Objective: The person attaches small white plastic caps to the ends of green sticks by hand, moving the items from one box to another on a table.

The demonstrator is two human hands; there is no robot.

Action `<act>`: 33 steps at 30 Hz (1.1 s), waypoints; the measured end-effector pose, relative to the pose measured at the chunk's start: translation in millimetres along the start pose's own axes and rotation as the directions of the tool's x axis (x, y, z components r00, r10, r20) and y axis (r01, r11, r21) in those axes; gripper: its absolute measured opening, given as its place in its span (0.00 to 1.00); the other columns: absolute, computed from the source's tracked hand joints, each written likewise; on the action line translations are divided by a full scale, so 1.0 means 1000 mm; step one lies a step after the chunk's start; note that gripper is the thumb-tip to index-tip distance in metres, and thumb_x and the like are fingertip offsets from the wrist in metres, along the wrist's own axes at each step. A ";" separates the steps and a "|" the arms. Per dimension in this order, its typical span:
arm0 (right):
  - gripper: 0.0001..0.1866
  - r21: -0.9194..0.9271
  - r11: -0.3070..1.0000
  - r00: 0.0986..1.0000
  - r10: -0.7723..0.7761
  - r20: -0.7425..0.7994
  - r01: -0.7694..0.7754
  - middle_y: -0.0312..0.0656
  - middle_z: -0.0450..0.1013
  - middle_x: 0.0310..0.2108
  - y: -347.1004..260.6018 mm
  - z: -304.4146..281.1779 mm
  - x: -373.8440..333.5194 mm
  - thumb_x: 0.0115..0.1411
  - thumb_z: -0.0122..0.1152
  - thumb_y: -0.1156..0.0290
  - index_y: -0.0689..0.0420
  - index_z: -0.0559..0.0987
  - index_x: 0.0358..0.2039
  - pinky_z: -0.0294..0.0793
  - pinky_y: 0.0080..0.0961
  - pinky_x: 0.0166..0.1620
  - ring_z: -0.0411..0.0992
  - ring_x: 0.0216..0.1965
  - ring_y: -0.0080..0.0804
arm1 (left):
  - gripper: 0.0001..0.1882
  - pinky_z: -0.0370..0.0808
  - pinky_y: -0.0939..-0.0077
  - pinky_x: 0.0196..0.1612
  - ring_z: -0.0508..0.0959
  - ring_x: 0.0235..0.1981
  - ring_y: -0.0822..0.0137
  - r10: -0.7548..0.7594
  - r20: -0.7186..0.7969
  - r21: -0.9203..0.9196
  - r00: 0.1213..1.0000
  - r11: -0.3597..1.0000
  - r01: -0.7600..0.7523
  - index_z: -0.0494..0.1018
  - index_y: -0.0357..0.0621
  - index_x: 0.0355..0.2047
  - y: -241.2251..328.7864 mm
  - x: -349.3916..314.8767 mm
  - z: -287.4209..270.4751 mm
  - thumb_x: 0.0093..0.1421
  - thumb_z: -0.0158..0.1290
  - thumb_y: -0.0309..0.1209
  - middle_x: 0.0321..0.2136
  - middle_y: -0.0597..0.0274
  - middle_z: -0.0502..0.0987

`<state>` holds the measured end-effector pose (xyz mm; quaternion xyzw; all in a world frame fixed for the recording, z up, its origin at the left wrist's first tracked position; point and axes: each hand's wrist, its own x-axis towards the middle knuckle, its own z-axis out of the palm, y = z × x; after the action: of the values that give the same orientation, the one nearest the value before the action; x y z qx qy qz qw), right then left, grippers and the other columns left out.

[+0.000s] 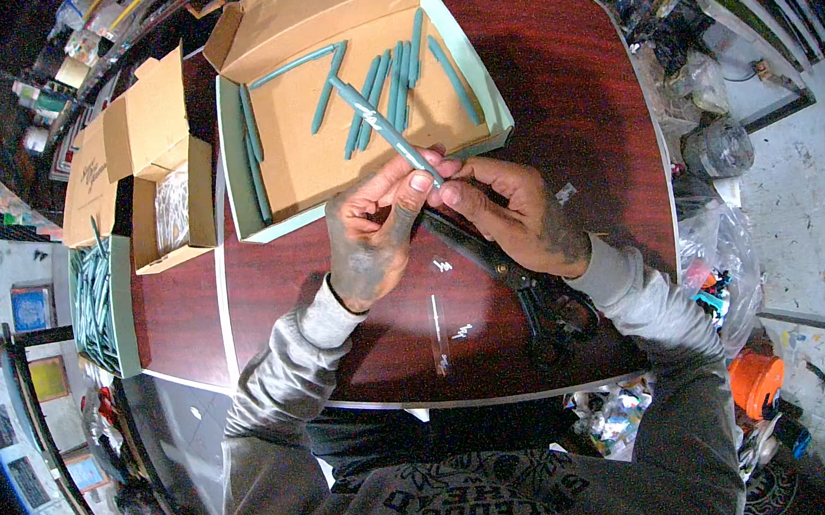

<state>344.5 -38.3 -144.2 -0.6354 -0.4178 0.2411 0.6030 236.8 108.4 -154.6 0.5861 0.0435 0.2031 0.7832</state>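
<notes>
"Where could a hand pass?"

"Over the dark red wood-grain tabletop (575,93), right of the large open cardboard box with pale green walls (295,169)."

"And the box's near side?"

"The left hand (371,242), right hand (517,205) and slim teal pen (385,131) block its middle; a long black tool (533,291) lies below."

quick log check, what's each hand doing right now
Left hand: closed, holding the slim teal cylindrical pen with white markings.
Right hand: closed, pinching that pen's near end.

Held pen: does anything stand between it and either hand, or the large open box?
Nothing visible: the left hand and right hand touch the pen, and its far end appears above the large open box.
</notes>
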 end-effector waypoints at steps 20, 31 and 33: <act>0.15 0.593 0.618 0.855 0.338 0.393 -0.517 0.27 0.64 0.20 0.010 -0.020 0.003 0.71 0.53 0.59 0.57 0.79 0.40 0.60 0.16 0.25 0.61 0.20 0.15 | 0.15 0.77 0.83 0.43 0.78 0.36 0.78 -0.084 -0.018 0.180 0.996 0.980 0.086 0.78 0.34 0.50 0.016 0.003 -0.006 0.68 0.55 0.32 0.39 0.64 0.83; 0.17 0.175 0.924 0.928 0.298 0.223 -0.339 0.29 0.65 0.21 0.003 -0.010 0.000 0.73 0.48 0.59 0.59 0.79 0.39 0.63 0.19 0.26 0.63 0.21 0.17 | 0.15 0.74 0.85 0.37 0.75 0.32 0.79 -0.095 -0.006 0.181 0.995 0.979 0.094 0.78 0.33 0.50 0.016 0.003 -0.003 0.68 0.55 0.31 0.35 0.66 0.81; 0.17 0.132 0.941 0.939 0.284 0.193 -0.312 0.31 0.68 0.23 0.005 -0.008 -0.001 0.73 0.50 0.59 0.59 0.80 0.39 0.67 0.21 0.29 0.66 0.24 0.19 | 0.15 0.74 0.85 0.36 0.75 0.31 0.79 -0.076 -0.043 0.112 0.996 0.990 0.081 0.78 0.33 0.50 0.010 -0.001 0.000 0.68 0.56 0.30 0.36 0.66 0.82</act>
<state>351.2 -43.5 -148.0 -0.6175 -0.3461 0.4165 0.5705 233.4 111.0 -145.0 0.6234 0.0930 0.1804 0.7551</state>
